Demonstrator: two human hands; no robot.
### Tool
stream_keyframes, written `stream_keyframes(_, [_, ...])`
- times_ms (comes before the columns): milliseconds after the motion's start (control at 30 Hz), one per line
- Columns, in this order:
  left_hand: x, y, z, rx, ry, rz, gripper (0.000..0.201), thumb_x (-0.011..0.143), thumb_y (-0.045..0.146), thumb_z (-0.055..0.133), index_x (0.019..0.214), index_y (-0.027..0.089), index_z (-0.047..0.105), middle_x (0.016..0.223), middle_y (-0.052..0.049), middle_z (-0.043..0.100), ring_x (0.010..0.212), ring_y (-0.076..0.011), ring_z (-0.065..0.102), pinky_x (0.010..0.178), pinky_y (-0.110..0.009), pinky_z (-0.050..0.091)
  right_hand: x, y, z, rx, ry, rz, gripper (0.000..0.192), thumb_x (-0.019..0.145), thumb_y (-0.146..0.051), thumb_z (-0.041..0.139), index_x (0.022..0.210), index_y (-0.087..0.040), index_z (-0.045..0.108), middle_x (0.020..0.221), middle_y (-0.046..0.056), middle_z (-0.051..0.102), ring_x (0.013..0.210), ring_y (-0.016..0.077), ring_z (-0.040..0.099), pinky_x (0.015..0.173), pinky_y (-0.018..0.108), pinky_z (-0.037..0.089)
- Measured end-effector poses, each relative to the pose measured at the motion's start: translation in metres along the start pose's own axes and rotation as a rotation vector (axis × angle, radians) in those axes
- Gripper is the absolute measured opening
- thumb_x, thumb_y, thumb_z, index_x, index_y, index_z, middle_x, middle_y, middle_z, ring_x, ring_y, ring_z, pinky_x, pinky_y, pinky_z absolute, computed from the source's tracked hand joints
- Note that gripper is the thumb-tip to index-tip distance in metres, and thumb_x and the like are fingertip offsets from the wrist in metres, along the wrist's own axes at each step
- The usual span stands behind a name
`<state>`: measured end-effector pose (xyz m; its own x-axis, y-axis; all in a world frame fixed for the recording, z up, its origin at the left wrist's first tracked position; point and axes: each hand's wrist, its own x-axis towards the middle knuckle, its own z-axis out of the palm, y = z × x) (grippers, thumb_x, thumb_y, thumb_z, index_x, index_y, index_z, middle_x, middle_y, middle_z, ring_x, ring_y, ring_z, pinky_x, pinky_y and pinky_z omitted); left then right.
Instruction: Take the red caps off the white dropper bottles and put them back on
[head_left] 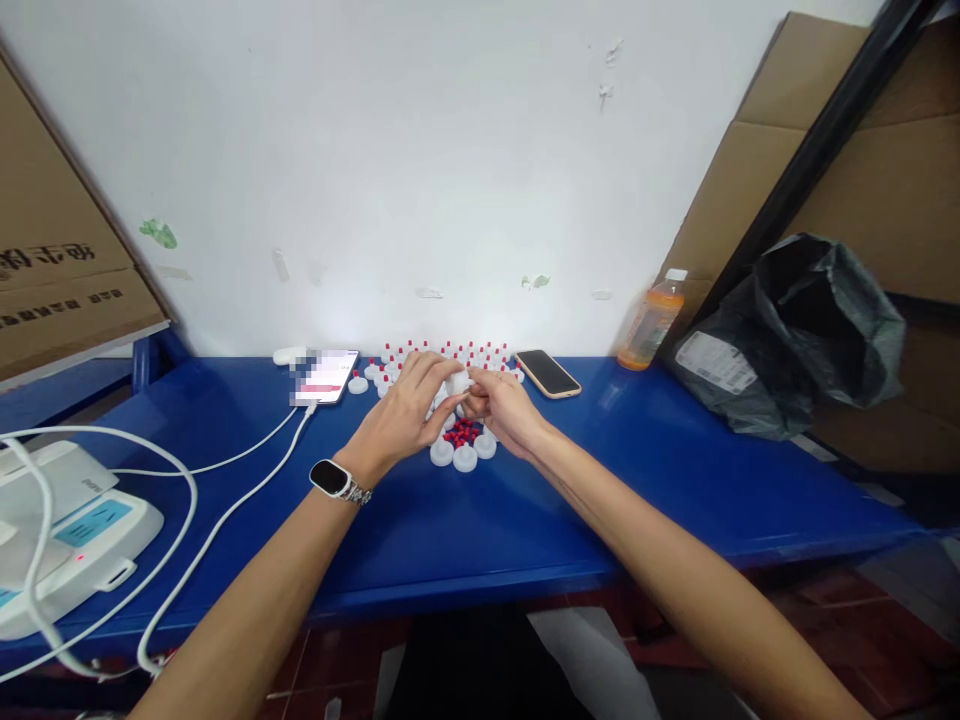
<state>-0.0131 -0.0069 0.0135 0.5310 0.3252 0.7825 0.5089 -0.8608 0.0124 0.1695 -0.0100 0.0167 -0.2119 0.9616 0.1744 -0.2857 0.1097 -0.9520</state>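
My left hand, with a watch on its wrist, grips a white plastic nozzle cap between thumb and fingers above the table. My right hand is closed, its fingertips pinched against the right side of that cap. Whatever small thing sits in those fingertips is hidden. Below the hands lies a pile of small red tips. Loose white nozzle caps stand around the pile's near side. Behind the hands, several white caps with red tips stand grouped by the wall, partly covered by the hands.
On the blue table, a lit phone with a charging cable lies left of the caps, a dark phone right. Farther right are an orange drink bottle and a black plastic bag. A white power strip sits at left.
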Motion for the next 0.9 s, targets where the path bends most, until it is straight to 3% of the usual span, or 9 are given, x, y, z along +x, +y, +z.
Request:
stream_keyframes(100, [-0.007, -0.012, -0.007, 0.019, 0.138, -0.147, 0.03, 0.095, 0.027, 0.056, 0.123, 0.021, 0.047, 0.105, -0.009, 0.057, 0.095, -0.0223, 0.054, 0.088, -0.042, 0.048, 0.004, -0.007, -0.024, -0.03, 0.14, -0.037, 0.045, 0.088, -0.04, 0.051, 0.056, -0.024, 0.022, 0.049, -0.009, 0.016, 0.047, 0.0094, 0.017, 0.049, 0.027, 0.019])
stream_keyframes(167, [-0.011, -0.018, -0.006, -0.037, 0.13, -0.28, 0.031, 0.095, 0.031, 0.056, 0.123, 0.02, 0.047, 0.104, -0.007, 0.057, 0.088, -0.0194, 0.055, 0.082, -0.038, 0.05, 0.004, -0.005, -0.038, -0.231, 0.244, -0.189, 0.045, 0.089, -0.048, 0.05, 0.057, -0.024, 0.028, 0.05, -0.007, 0.023, 0.049, 0.0103, 0.022, 0.05, 0.027, 0.022])
stream_keyframes(233, [-0.012, -0.019, 0.0, -0.123, 0.023, -0.311, 0.031, 0.096, 0.034, 0.055, 0.123, 0.021, 0.048, 0.108, -0.007, 0.059, 0.089, -0.0181, 0.057, 0.082, -0.035, 0.051, 0.002, 0.001, -0.043, -0.536, 0.17, -0.276, 0.044, 0.09, -0.05, 0.051, 0.058, -0.022, 0.039, 0.053, -0.004, 0.036, 0.054, 0.0115, 0.034, 0.054, 0.027, 0.028])
stream_keyframes(333, [-0.012, -0.014, 0.011, -0.203, -0.075, -0.331, 0.031, 0.096, 0.037, 0.055, 0.121, 0.021, 0.049, 0.112, -0.008, 0.061, 0.092, -0.0178, 0.059, 0.083, -0.034, 0.052, -0.003, 0.01, -0.039, -0.845, -0.05, -0.29, 0.035, 0.088, -0.047, 0.058, 0.068, -0.019, 0.056, 0.063, -0.001, 0.053, 0.061, 0.0131, 0.046, 0.06, 0.028, 0.034])
stream_keyframes(400, [-0.012, -0.01, 0.015, -0.22, -0.114, -0.35, 0.031, 0.095, 0.04, 0.057, 0.119, 0.021, 0.05, 0.11, -0.007, 0.062, 0.091, -0.0178, 0.06, 0.082, -0.034, 0.052, -0.004, 0.013, -0.035, -0.839, -0.108, -0.278, 0.03, 0.089, -0.045, 0.057, 0.078, -0.018, 0.062, 0.069, 0.0, 0.059, 0.065, 0.0136, 0.05, 0.063, 0.028, 0.037])
stream_keyframes(533, [-0.012, -0.004, 0.019, -0.255, -0.156, -0.356, 0.032, 0.094, 0.043, 0.056, 0.118, 0.021, 0.053, 0.106, -0.006, 0.064, 0.092, -0.0189, 0.061, 0.081, -0.035, 0.052, -0.002, 0.011, -0.033, -0.568, -0.092, -0.25, 0.027, 0.09, -0.043, 0.057, 0.098, -0.018, 0.064, 0.074, 0.0, 0.062, 0.07, 0.0143, 0.056, 0.066, 0.027, 0.042])
stream_keyframes(700, [-0.008, 0.003, 0.024, -0.293, -0.167, -0.376, 0.035, 0.094, 0.043, 0.057, 0.121, 0.022, 0.054, 0.109, -0.007, 0.066, 0.095, -0.0205, 0.063, 0.079, -0.035, 0.052, 0.003, 0.011, -0.039, -0.437, -0.065, -0.282, 0.028, 0.081, -0.044, 0.068, 0.088, -0.017, 0.063, 0.079, 0.003, 0.067, 0.071, 0.0146, 0.06, 0.068, 0.027, 0.046])
stream_keyframes(800, [-0.008, 0.001, 0.023, -0.284, -0.151, -0.379, 0.034, 0.094, 0.041, 0.057, 0.123, 0.022, 0.054, 0.108, -0.008, 0.067, 0.096, -0.0214, 0.062, 0.079, -0.036, 0.051, 0.006, 0.008, -0.05, -0.589, 0.113, -0.356, 0.022, 0.082, -0.038, 0.066, 0.087, -0.016, 0.066, 0.076, 0.003, 0.067, 0.069, 0.0142, 0.059, 0.066, 0.026, 0.045])
stream_keyframes(900, [-0.009, -0.005, 0.02, -0.238, -0.191, -0.382, 0.02, 0.095, 0.036, 0.054, 0.104, 0.021, 0.062, 0.096, -0.006, 0.065, 0.086, -0.0193, 0.061, 0.077, -0.035, 0.049, 0.012, 0.008, -0.061, -0.869, 0.211, -0.341, 0.013, 0.08, -0.026, 0.064, 0.085, -0.015, 0.07, 0.073, 0.003, 0.067, 0.067, 0.0136, 0.058, 0.065, 0.025, 0.043])
